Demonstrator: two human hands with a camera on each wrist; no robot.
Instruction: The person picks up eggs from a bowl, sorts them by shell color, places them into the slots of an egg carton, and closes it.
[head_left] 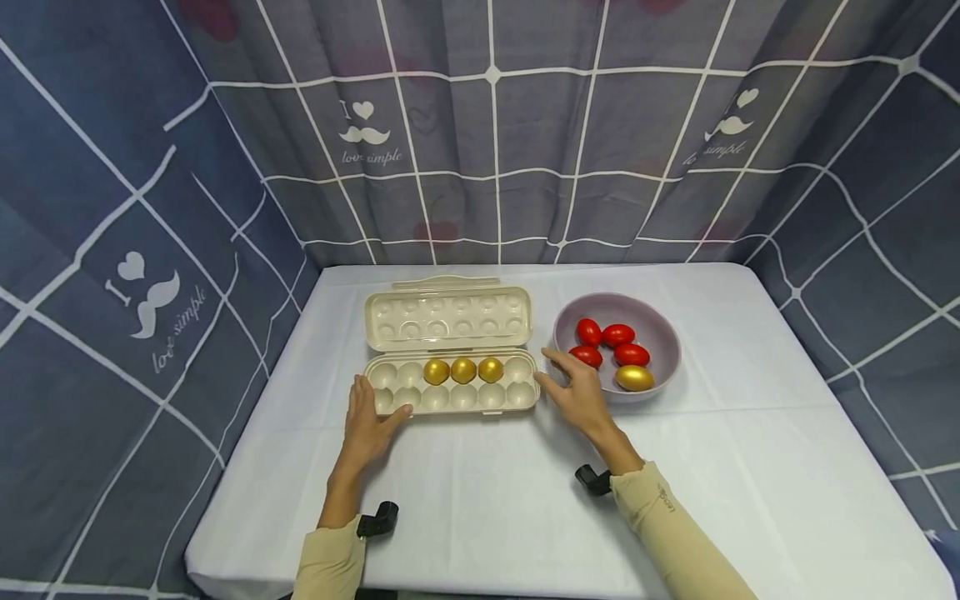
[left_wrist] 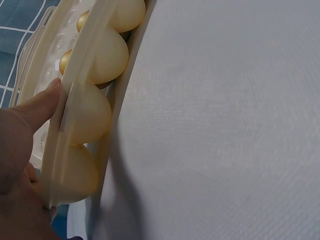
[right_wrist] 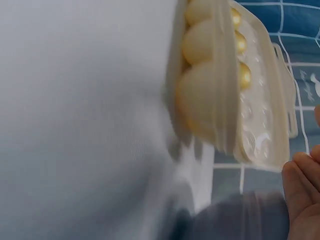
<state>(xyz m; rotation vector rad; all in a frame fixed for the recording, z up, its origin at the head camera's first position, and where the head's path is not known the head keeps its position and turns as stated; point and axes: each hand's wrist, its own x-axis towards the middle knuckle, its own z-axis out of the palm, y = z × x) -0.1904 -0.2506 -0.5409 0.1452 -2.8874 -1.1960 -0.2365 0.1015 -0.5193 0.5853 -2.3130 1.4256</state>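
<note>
A cream egg carton (head_left: 450, 412) lies with its lid (head_left: 450, 340) folded back. Three golden eggs (head_left: 462, 370) sit in the middle of its back row. My left hand (head_left: 366, 429) holds the carton's left end. In the left wrist view, the thumb (left_wrist: 45, 102) lies over the front rim and the fingers are partly hidden behind the end. Beside the right end is my right hand (head_left: 581, 400), fingers extended and nothing held. From the right wrist view its fingers (right_wrist: 302, 187) look apart from the carton.
A mauve bowl (head_left: 663, 337) stands right of the carton, close to the right hand. Several red eggs (head_left: 618, 335) and one golden egg (head_left: 633, 377) lie in it. White cloth (head_left: 480, 500) covers the table. Grey checked curtains (head_left: 450, 208) enclose the back and sides.
</note>
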